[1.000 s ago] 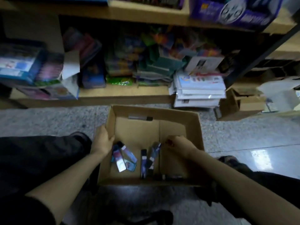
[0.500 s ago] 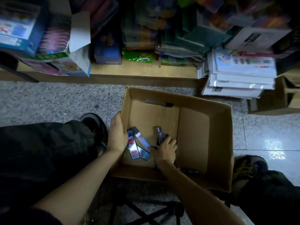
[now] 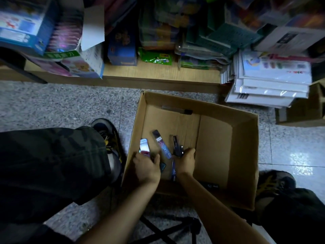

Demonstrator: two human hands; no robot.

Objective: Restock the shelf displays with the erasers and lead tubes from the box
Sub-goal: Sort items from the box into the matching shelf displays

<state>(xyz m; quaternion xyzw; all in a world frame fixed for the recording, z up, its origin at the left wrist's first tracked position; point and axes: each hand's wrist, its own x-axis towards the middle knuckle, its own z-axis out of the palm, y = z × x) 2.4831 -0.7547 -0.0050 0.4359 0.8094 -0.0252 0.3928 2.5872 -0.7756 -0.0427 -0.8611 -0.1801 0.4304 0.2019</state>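
Both the left hand (image 3: 146, 166) and right hand (image 3: 184, 162) were in the box (image 3: 246, 155) now; the left, earlier on its wall, gripped a shiny packet (image 3: 144, 147), the right curled round dark lead tubes (image 3: 175, 145)

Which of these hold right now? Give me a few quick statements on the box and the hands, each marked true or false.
1. The left hand and right hand are both inside the box. True.
2. The box stands on the shelf. False: it stands on the floor, in front of the shelf.
3. The right hand grips dark tubes. True.
4. The box is packed full. False: only a few items lie on its bottom.
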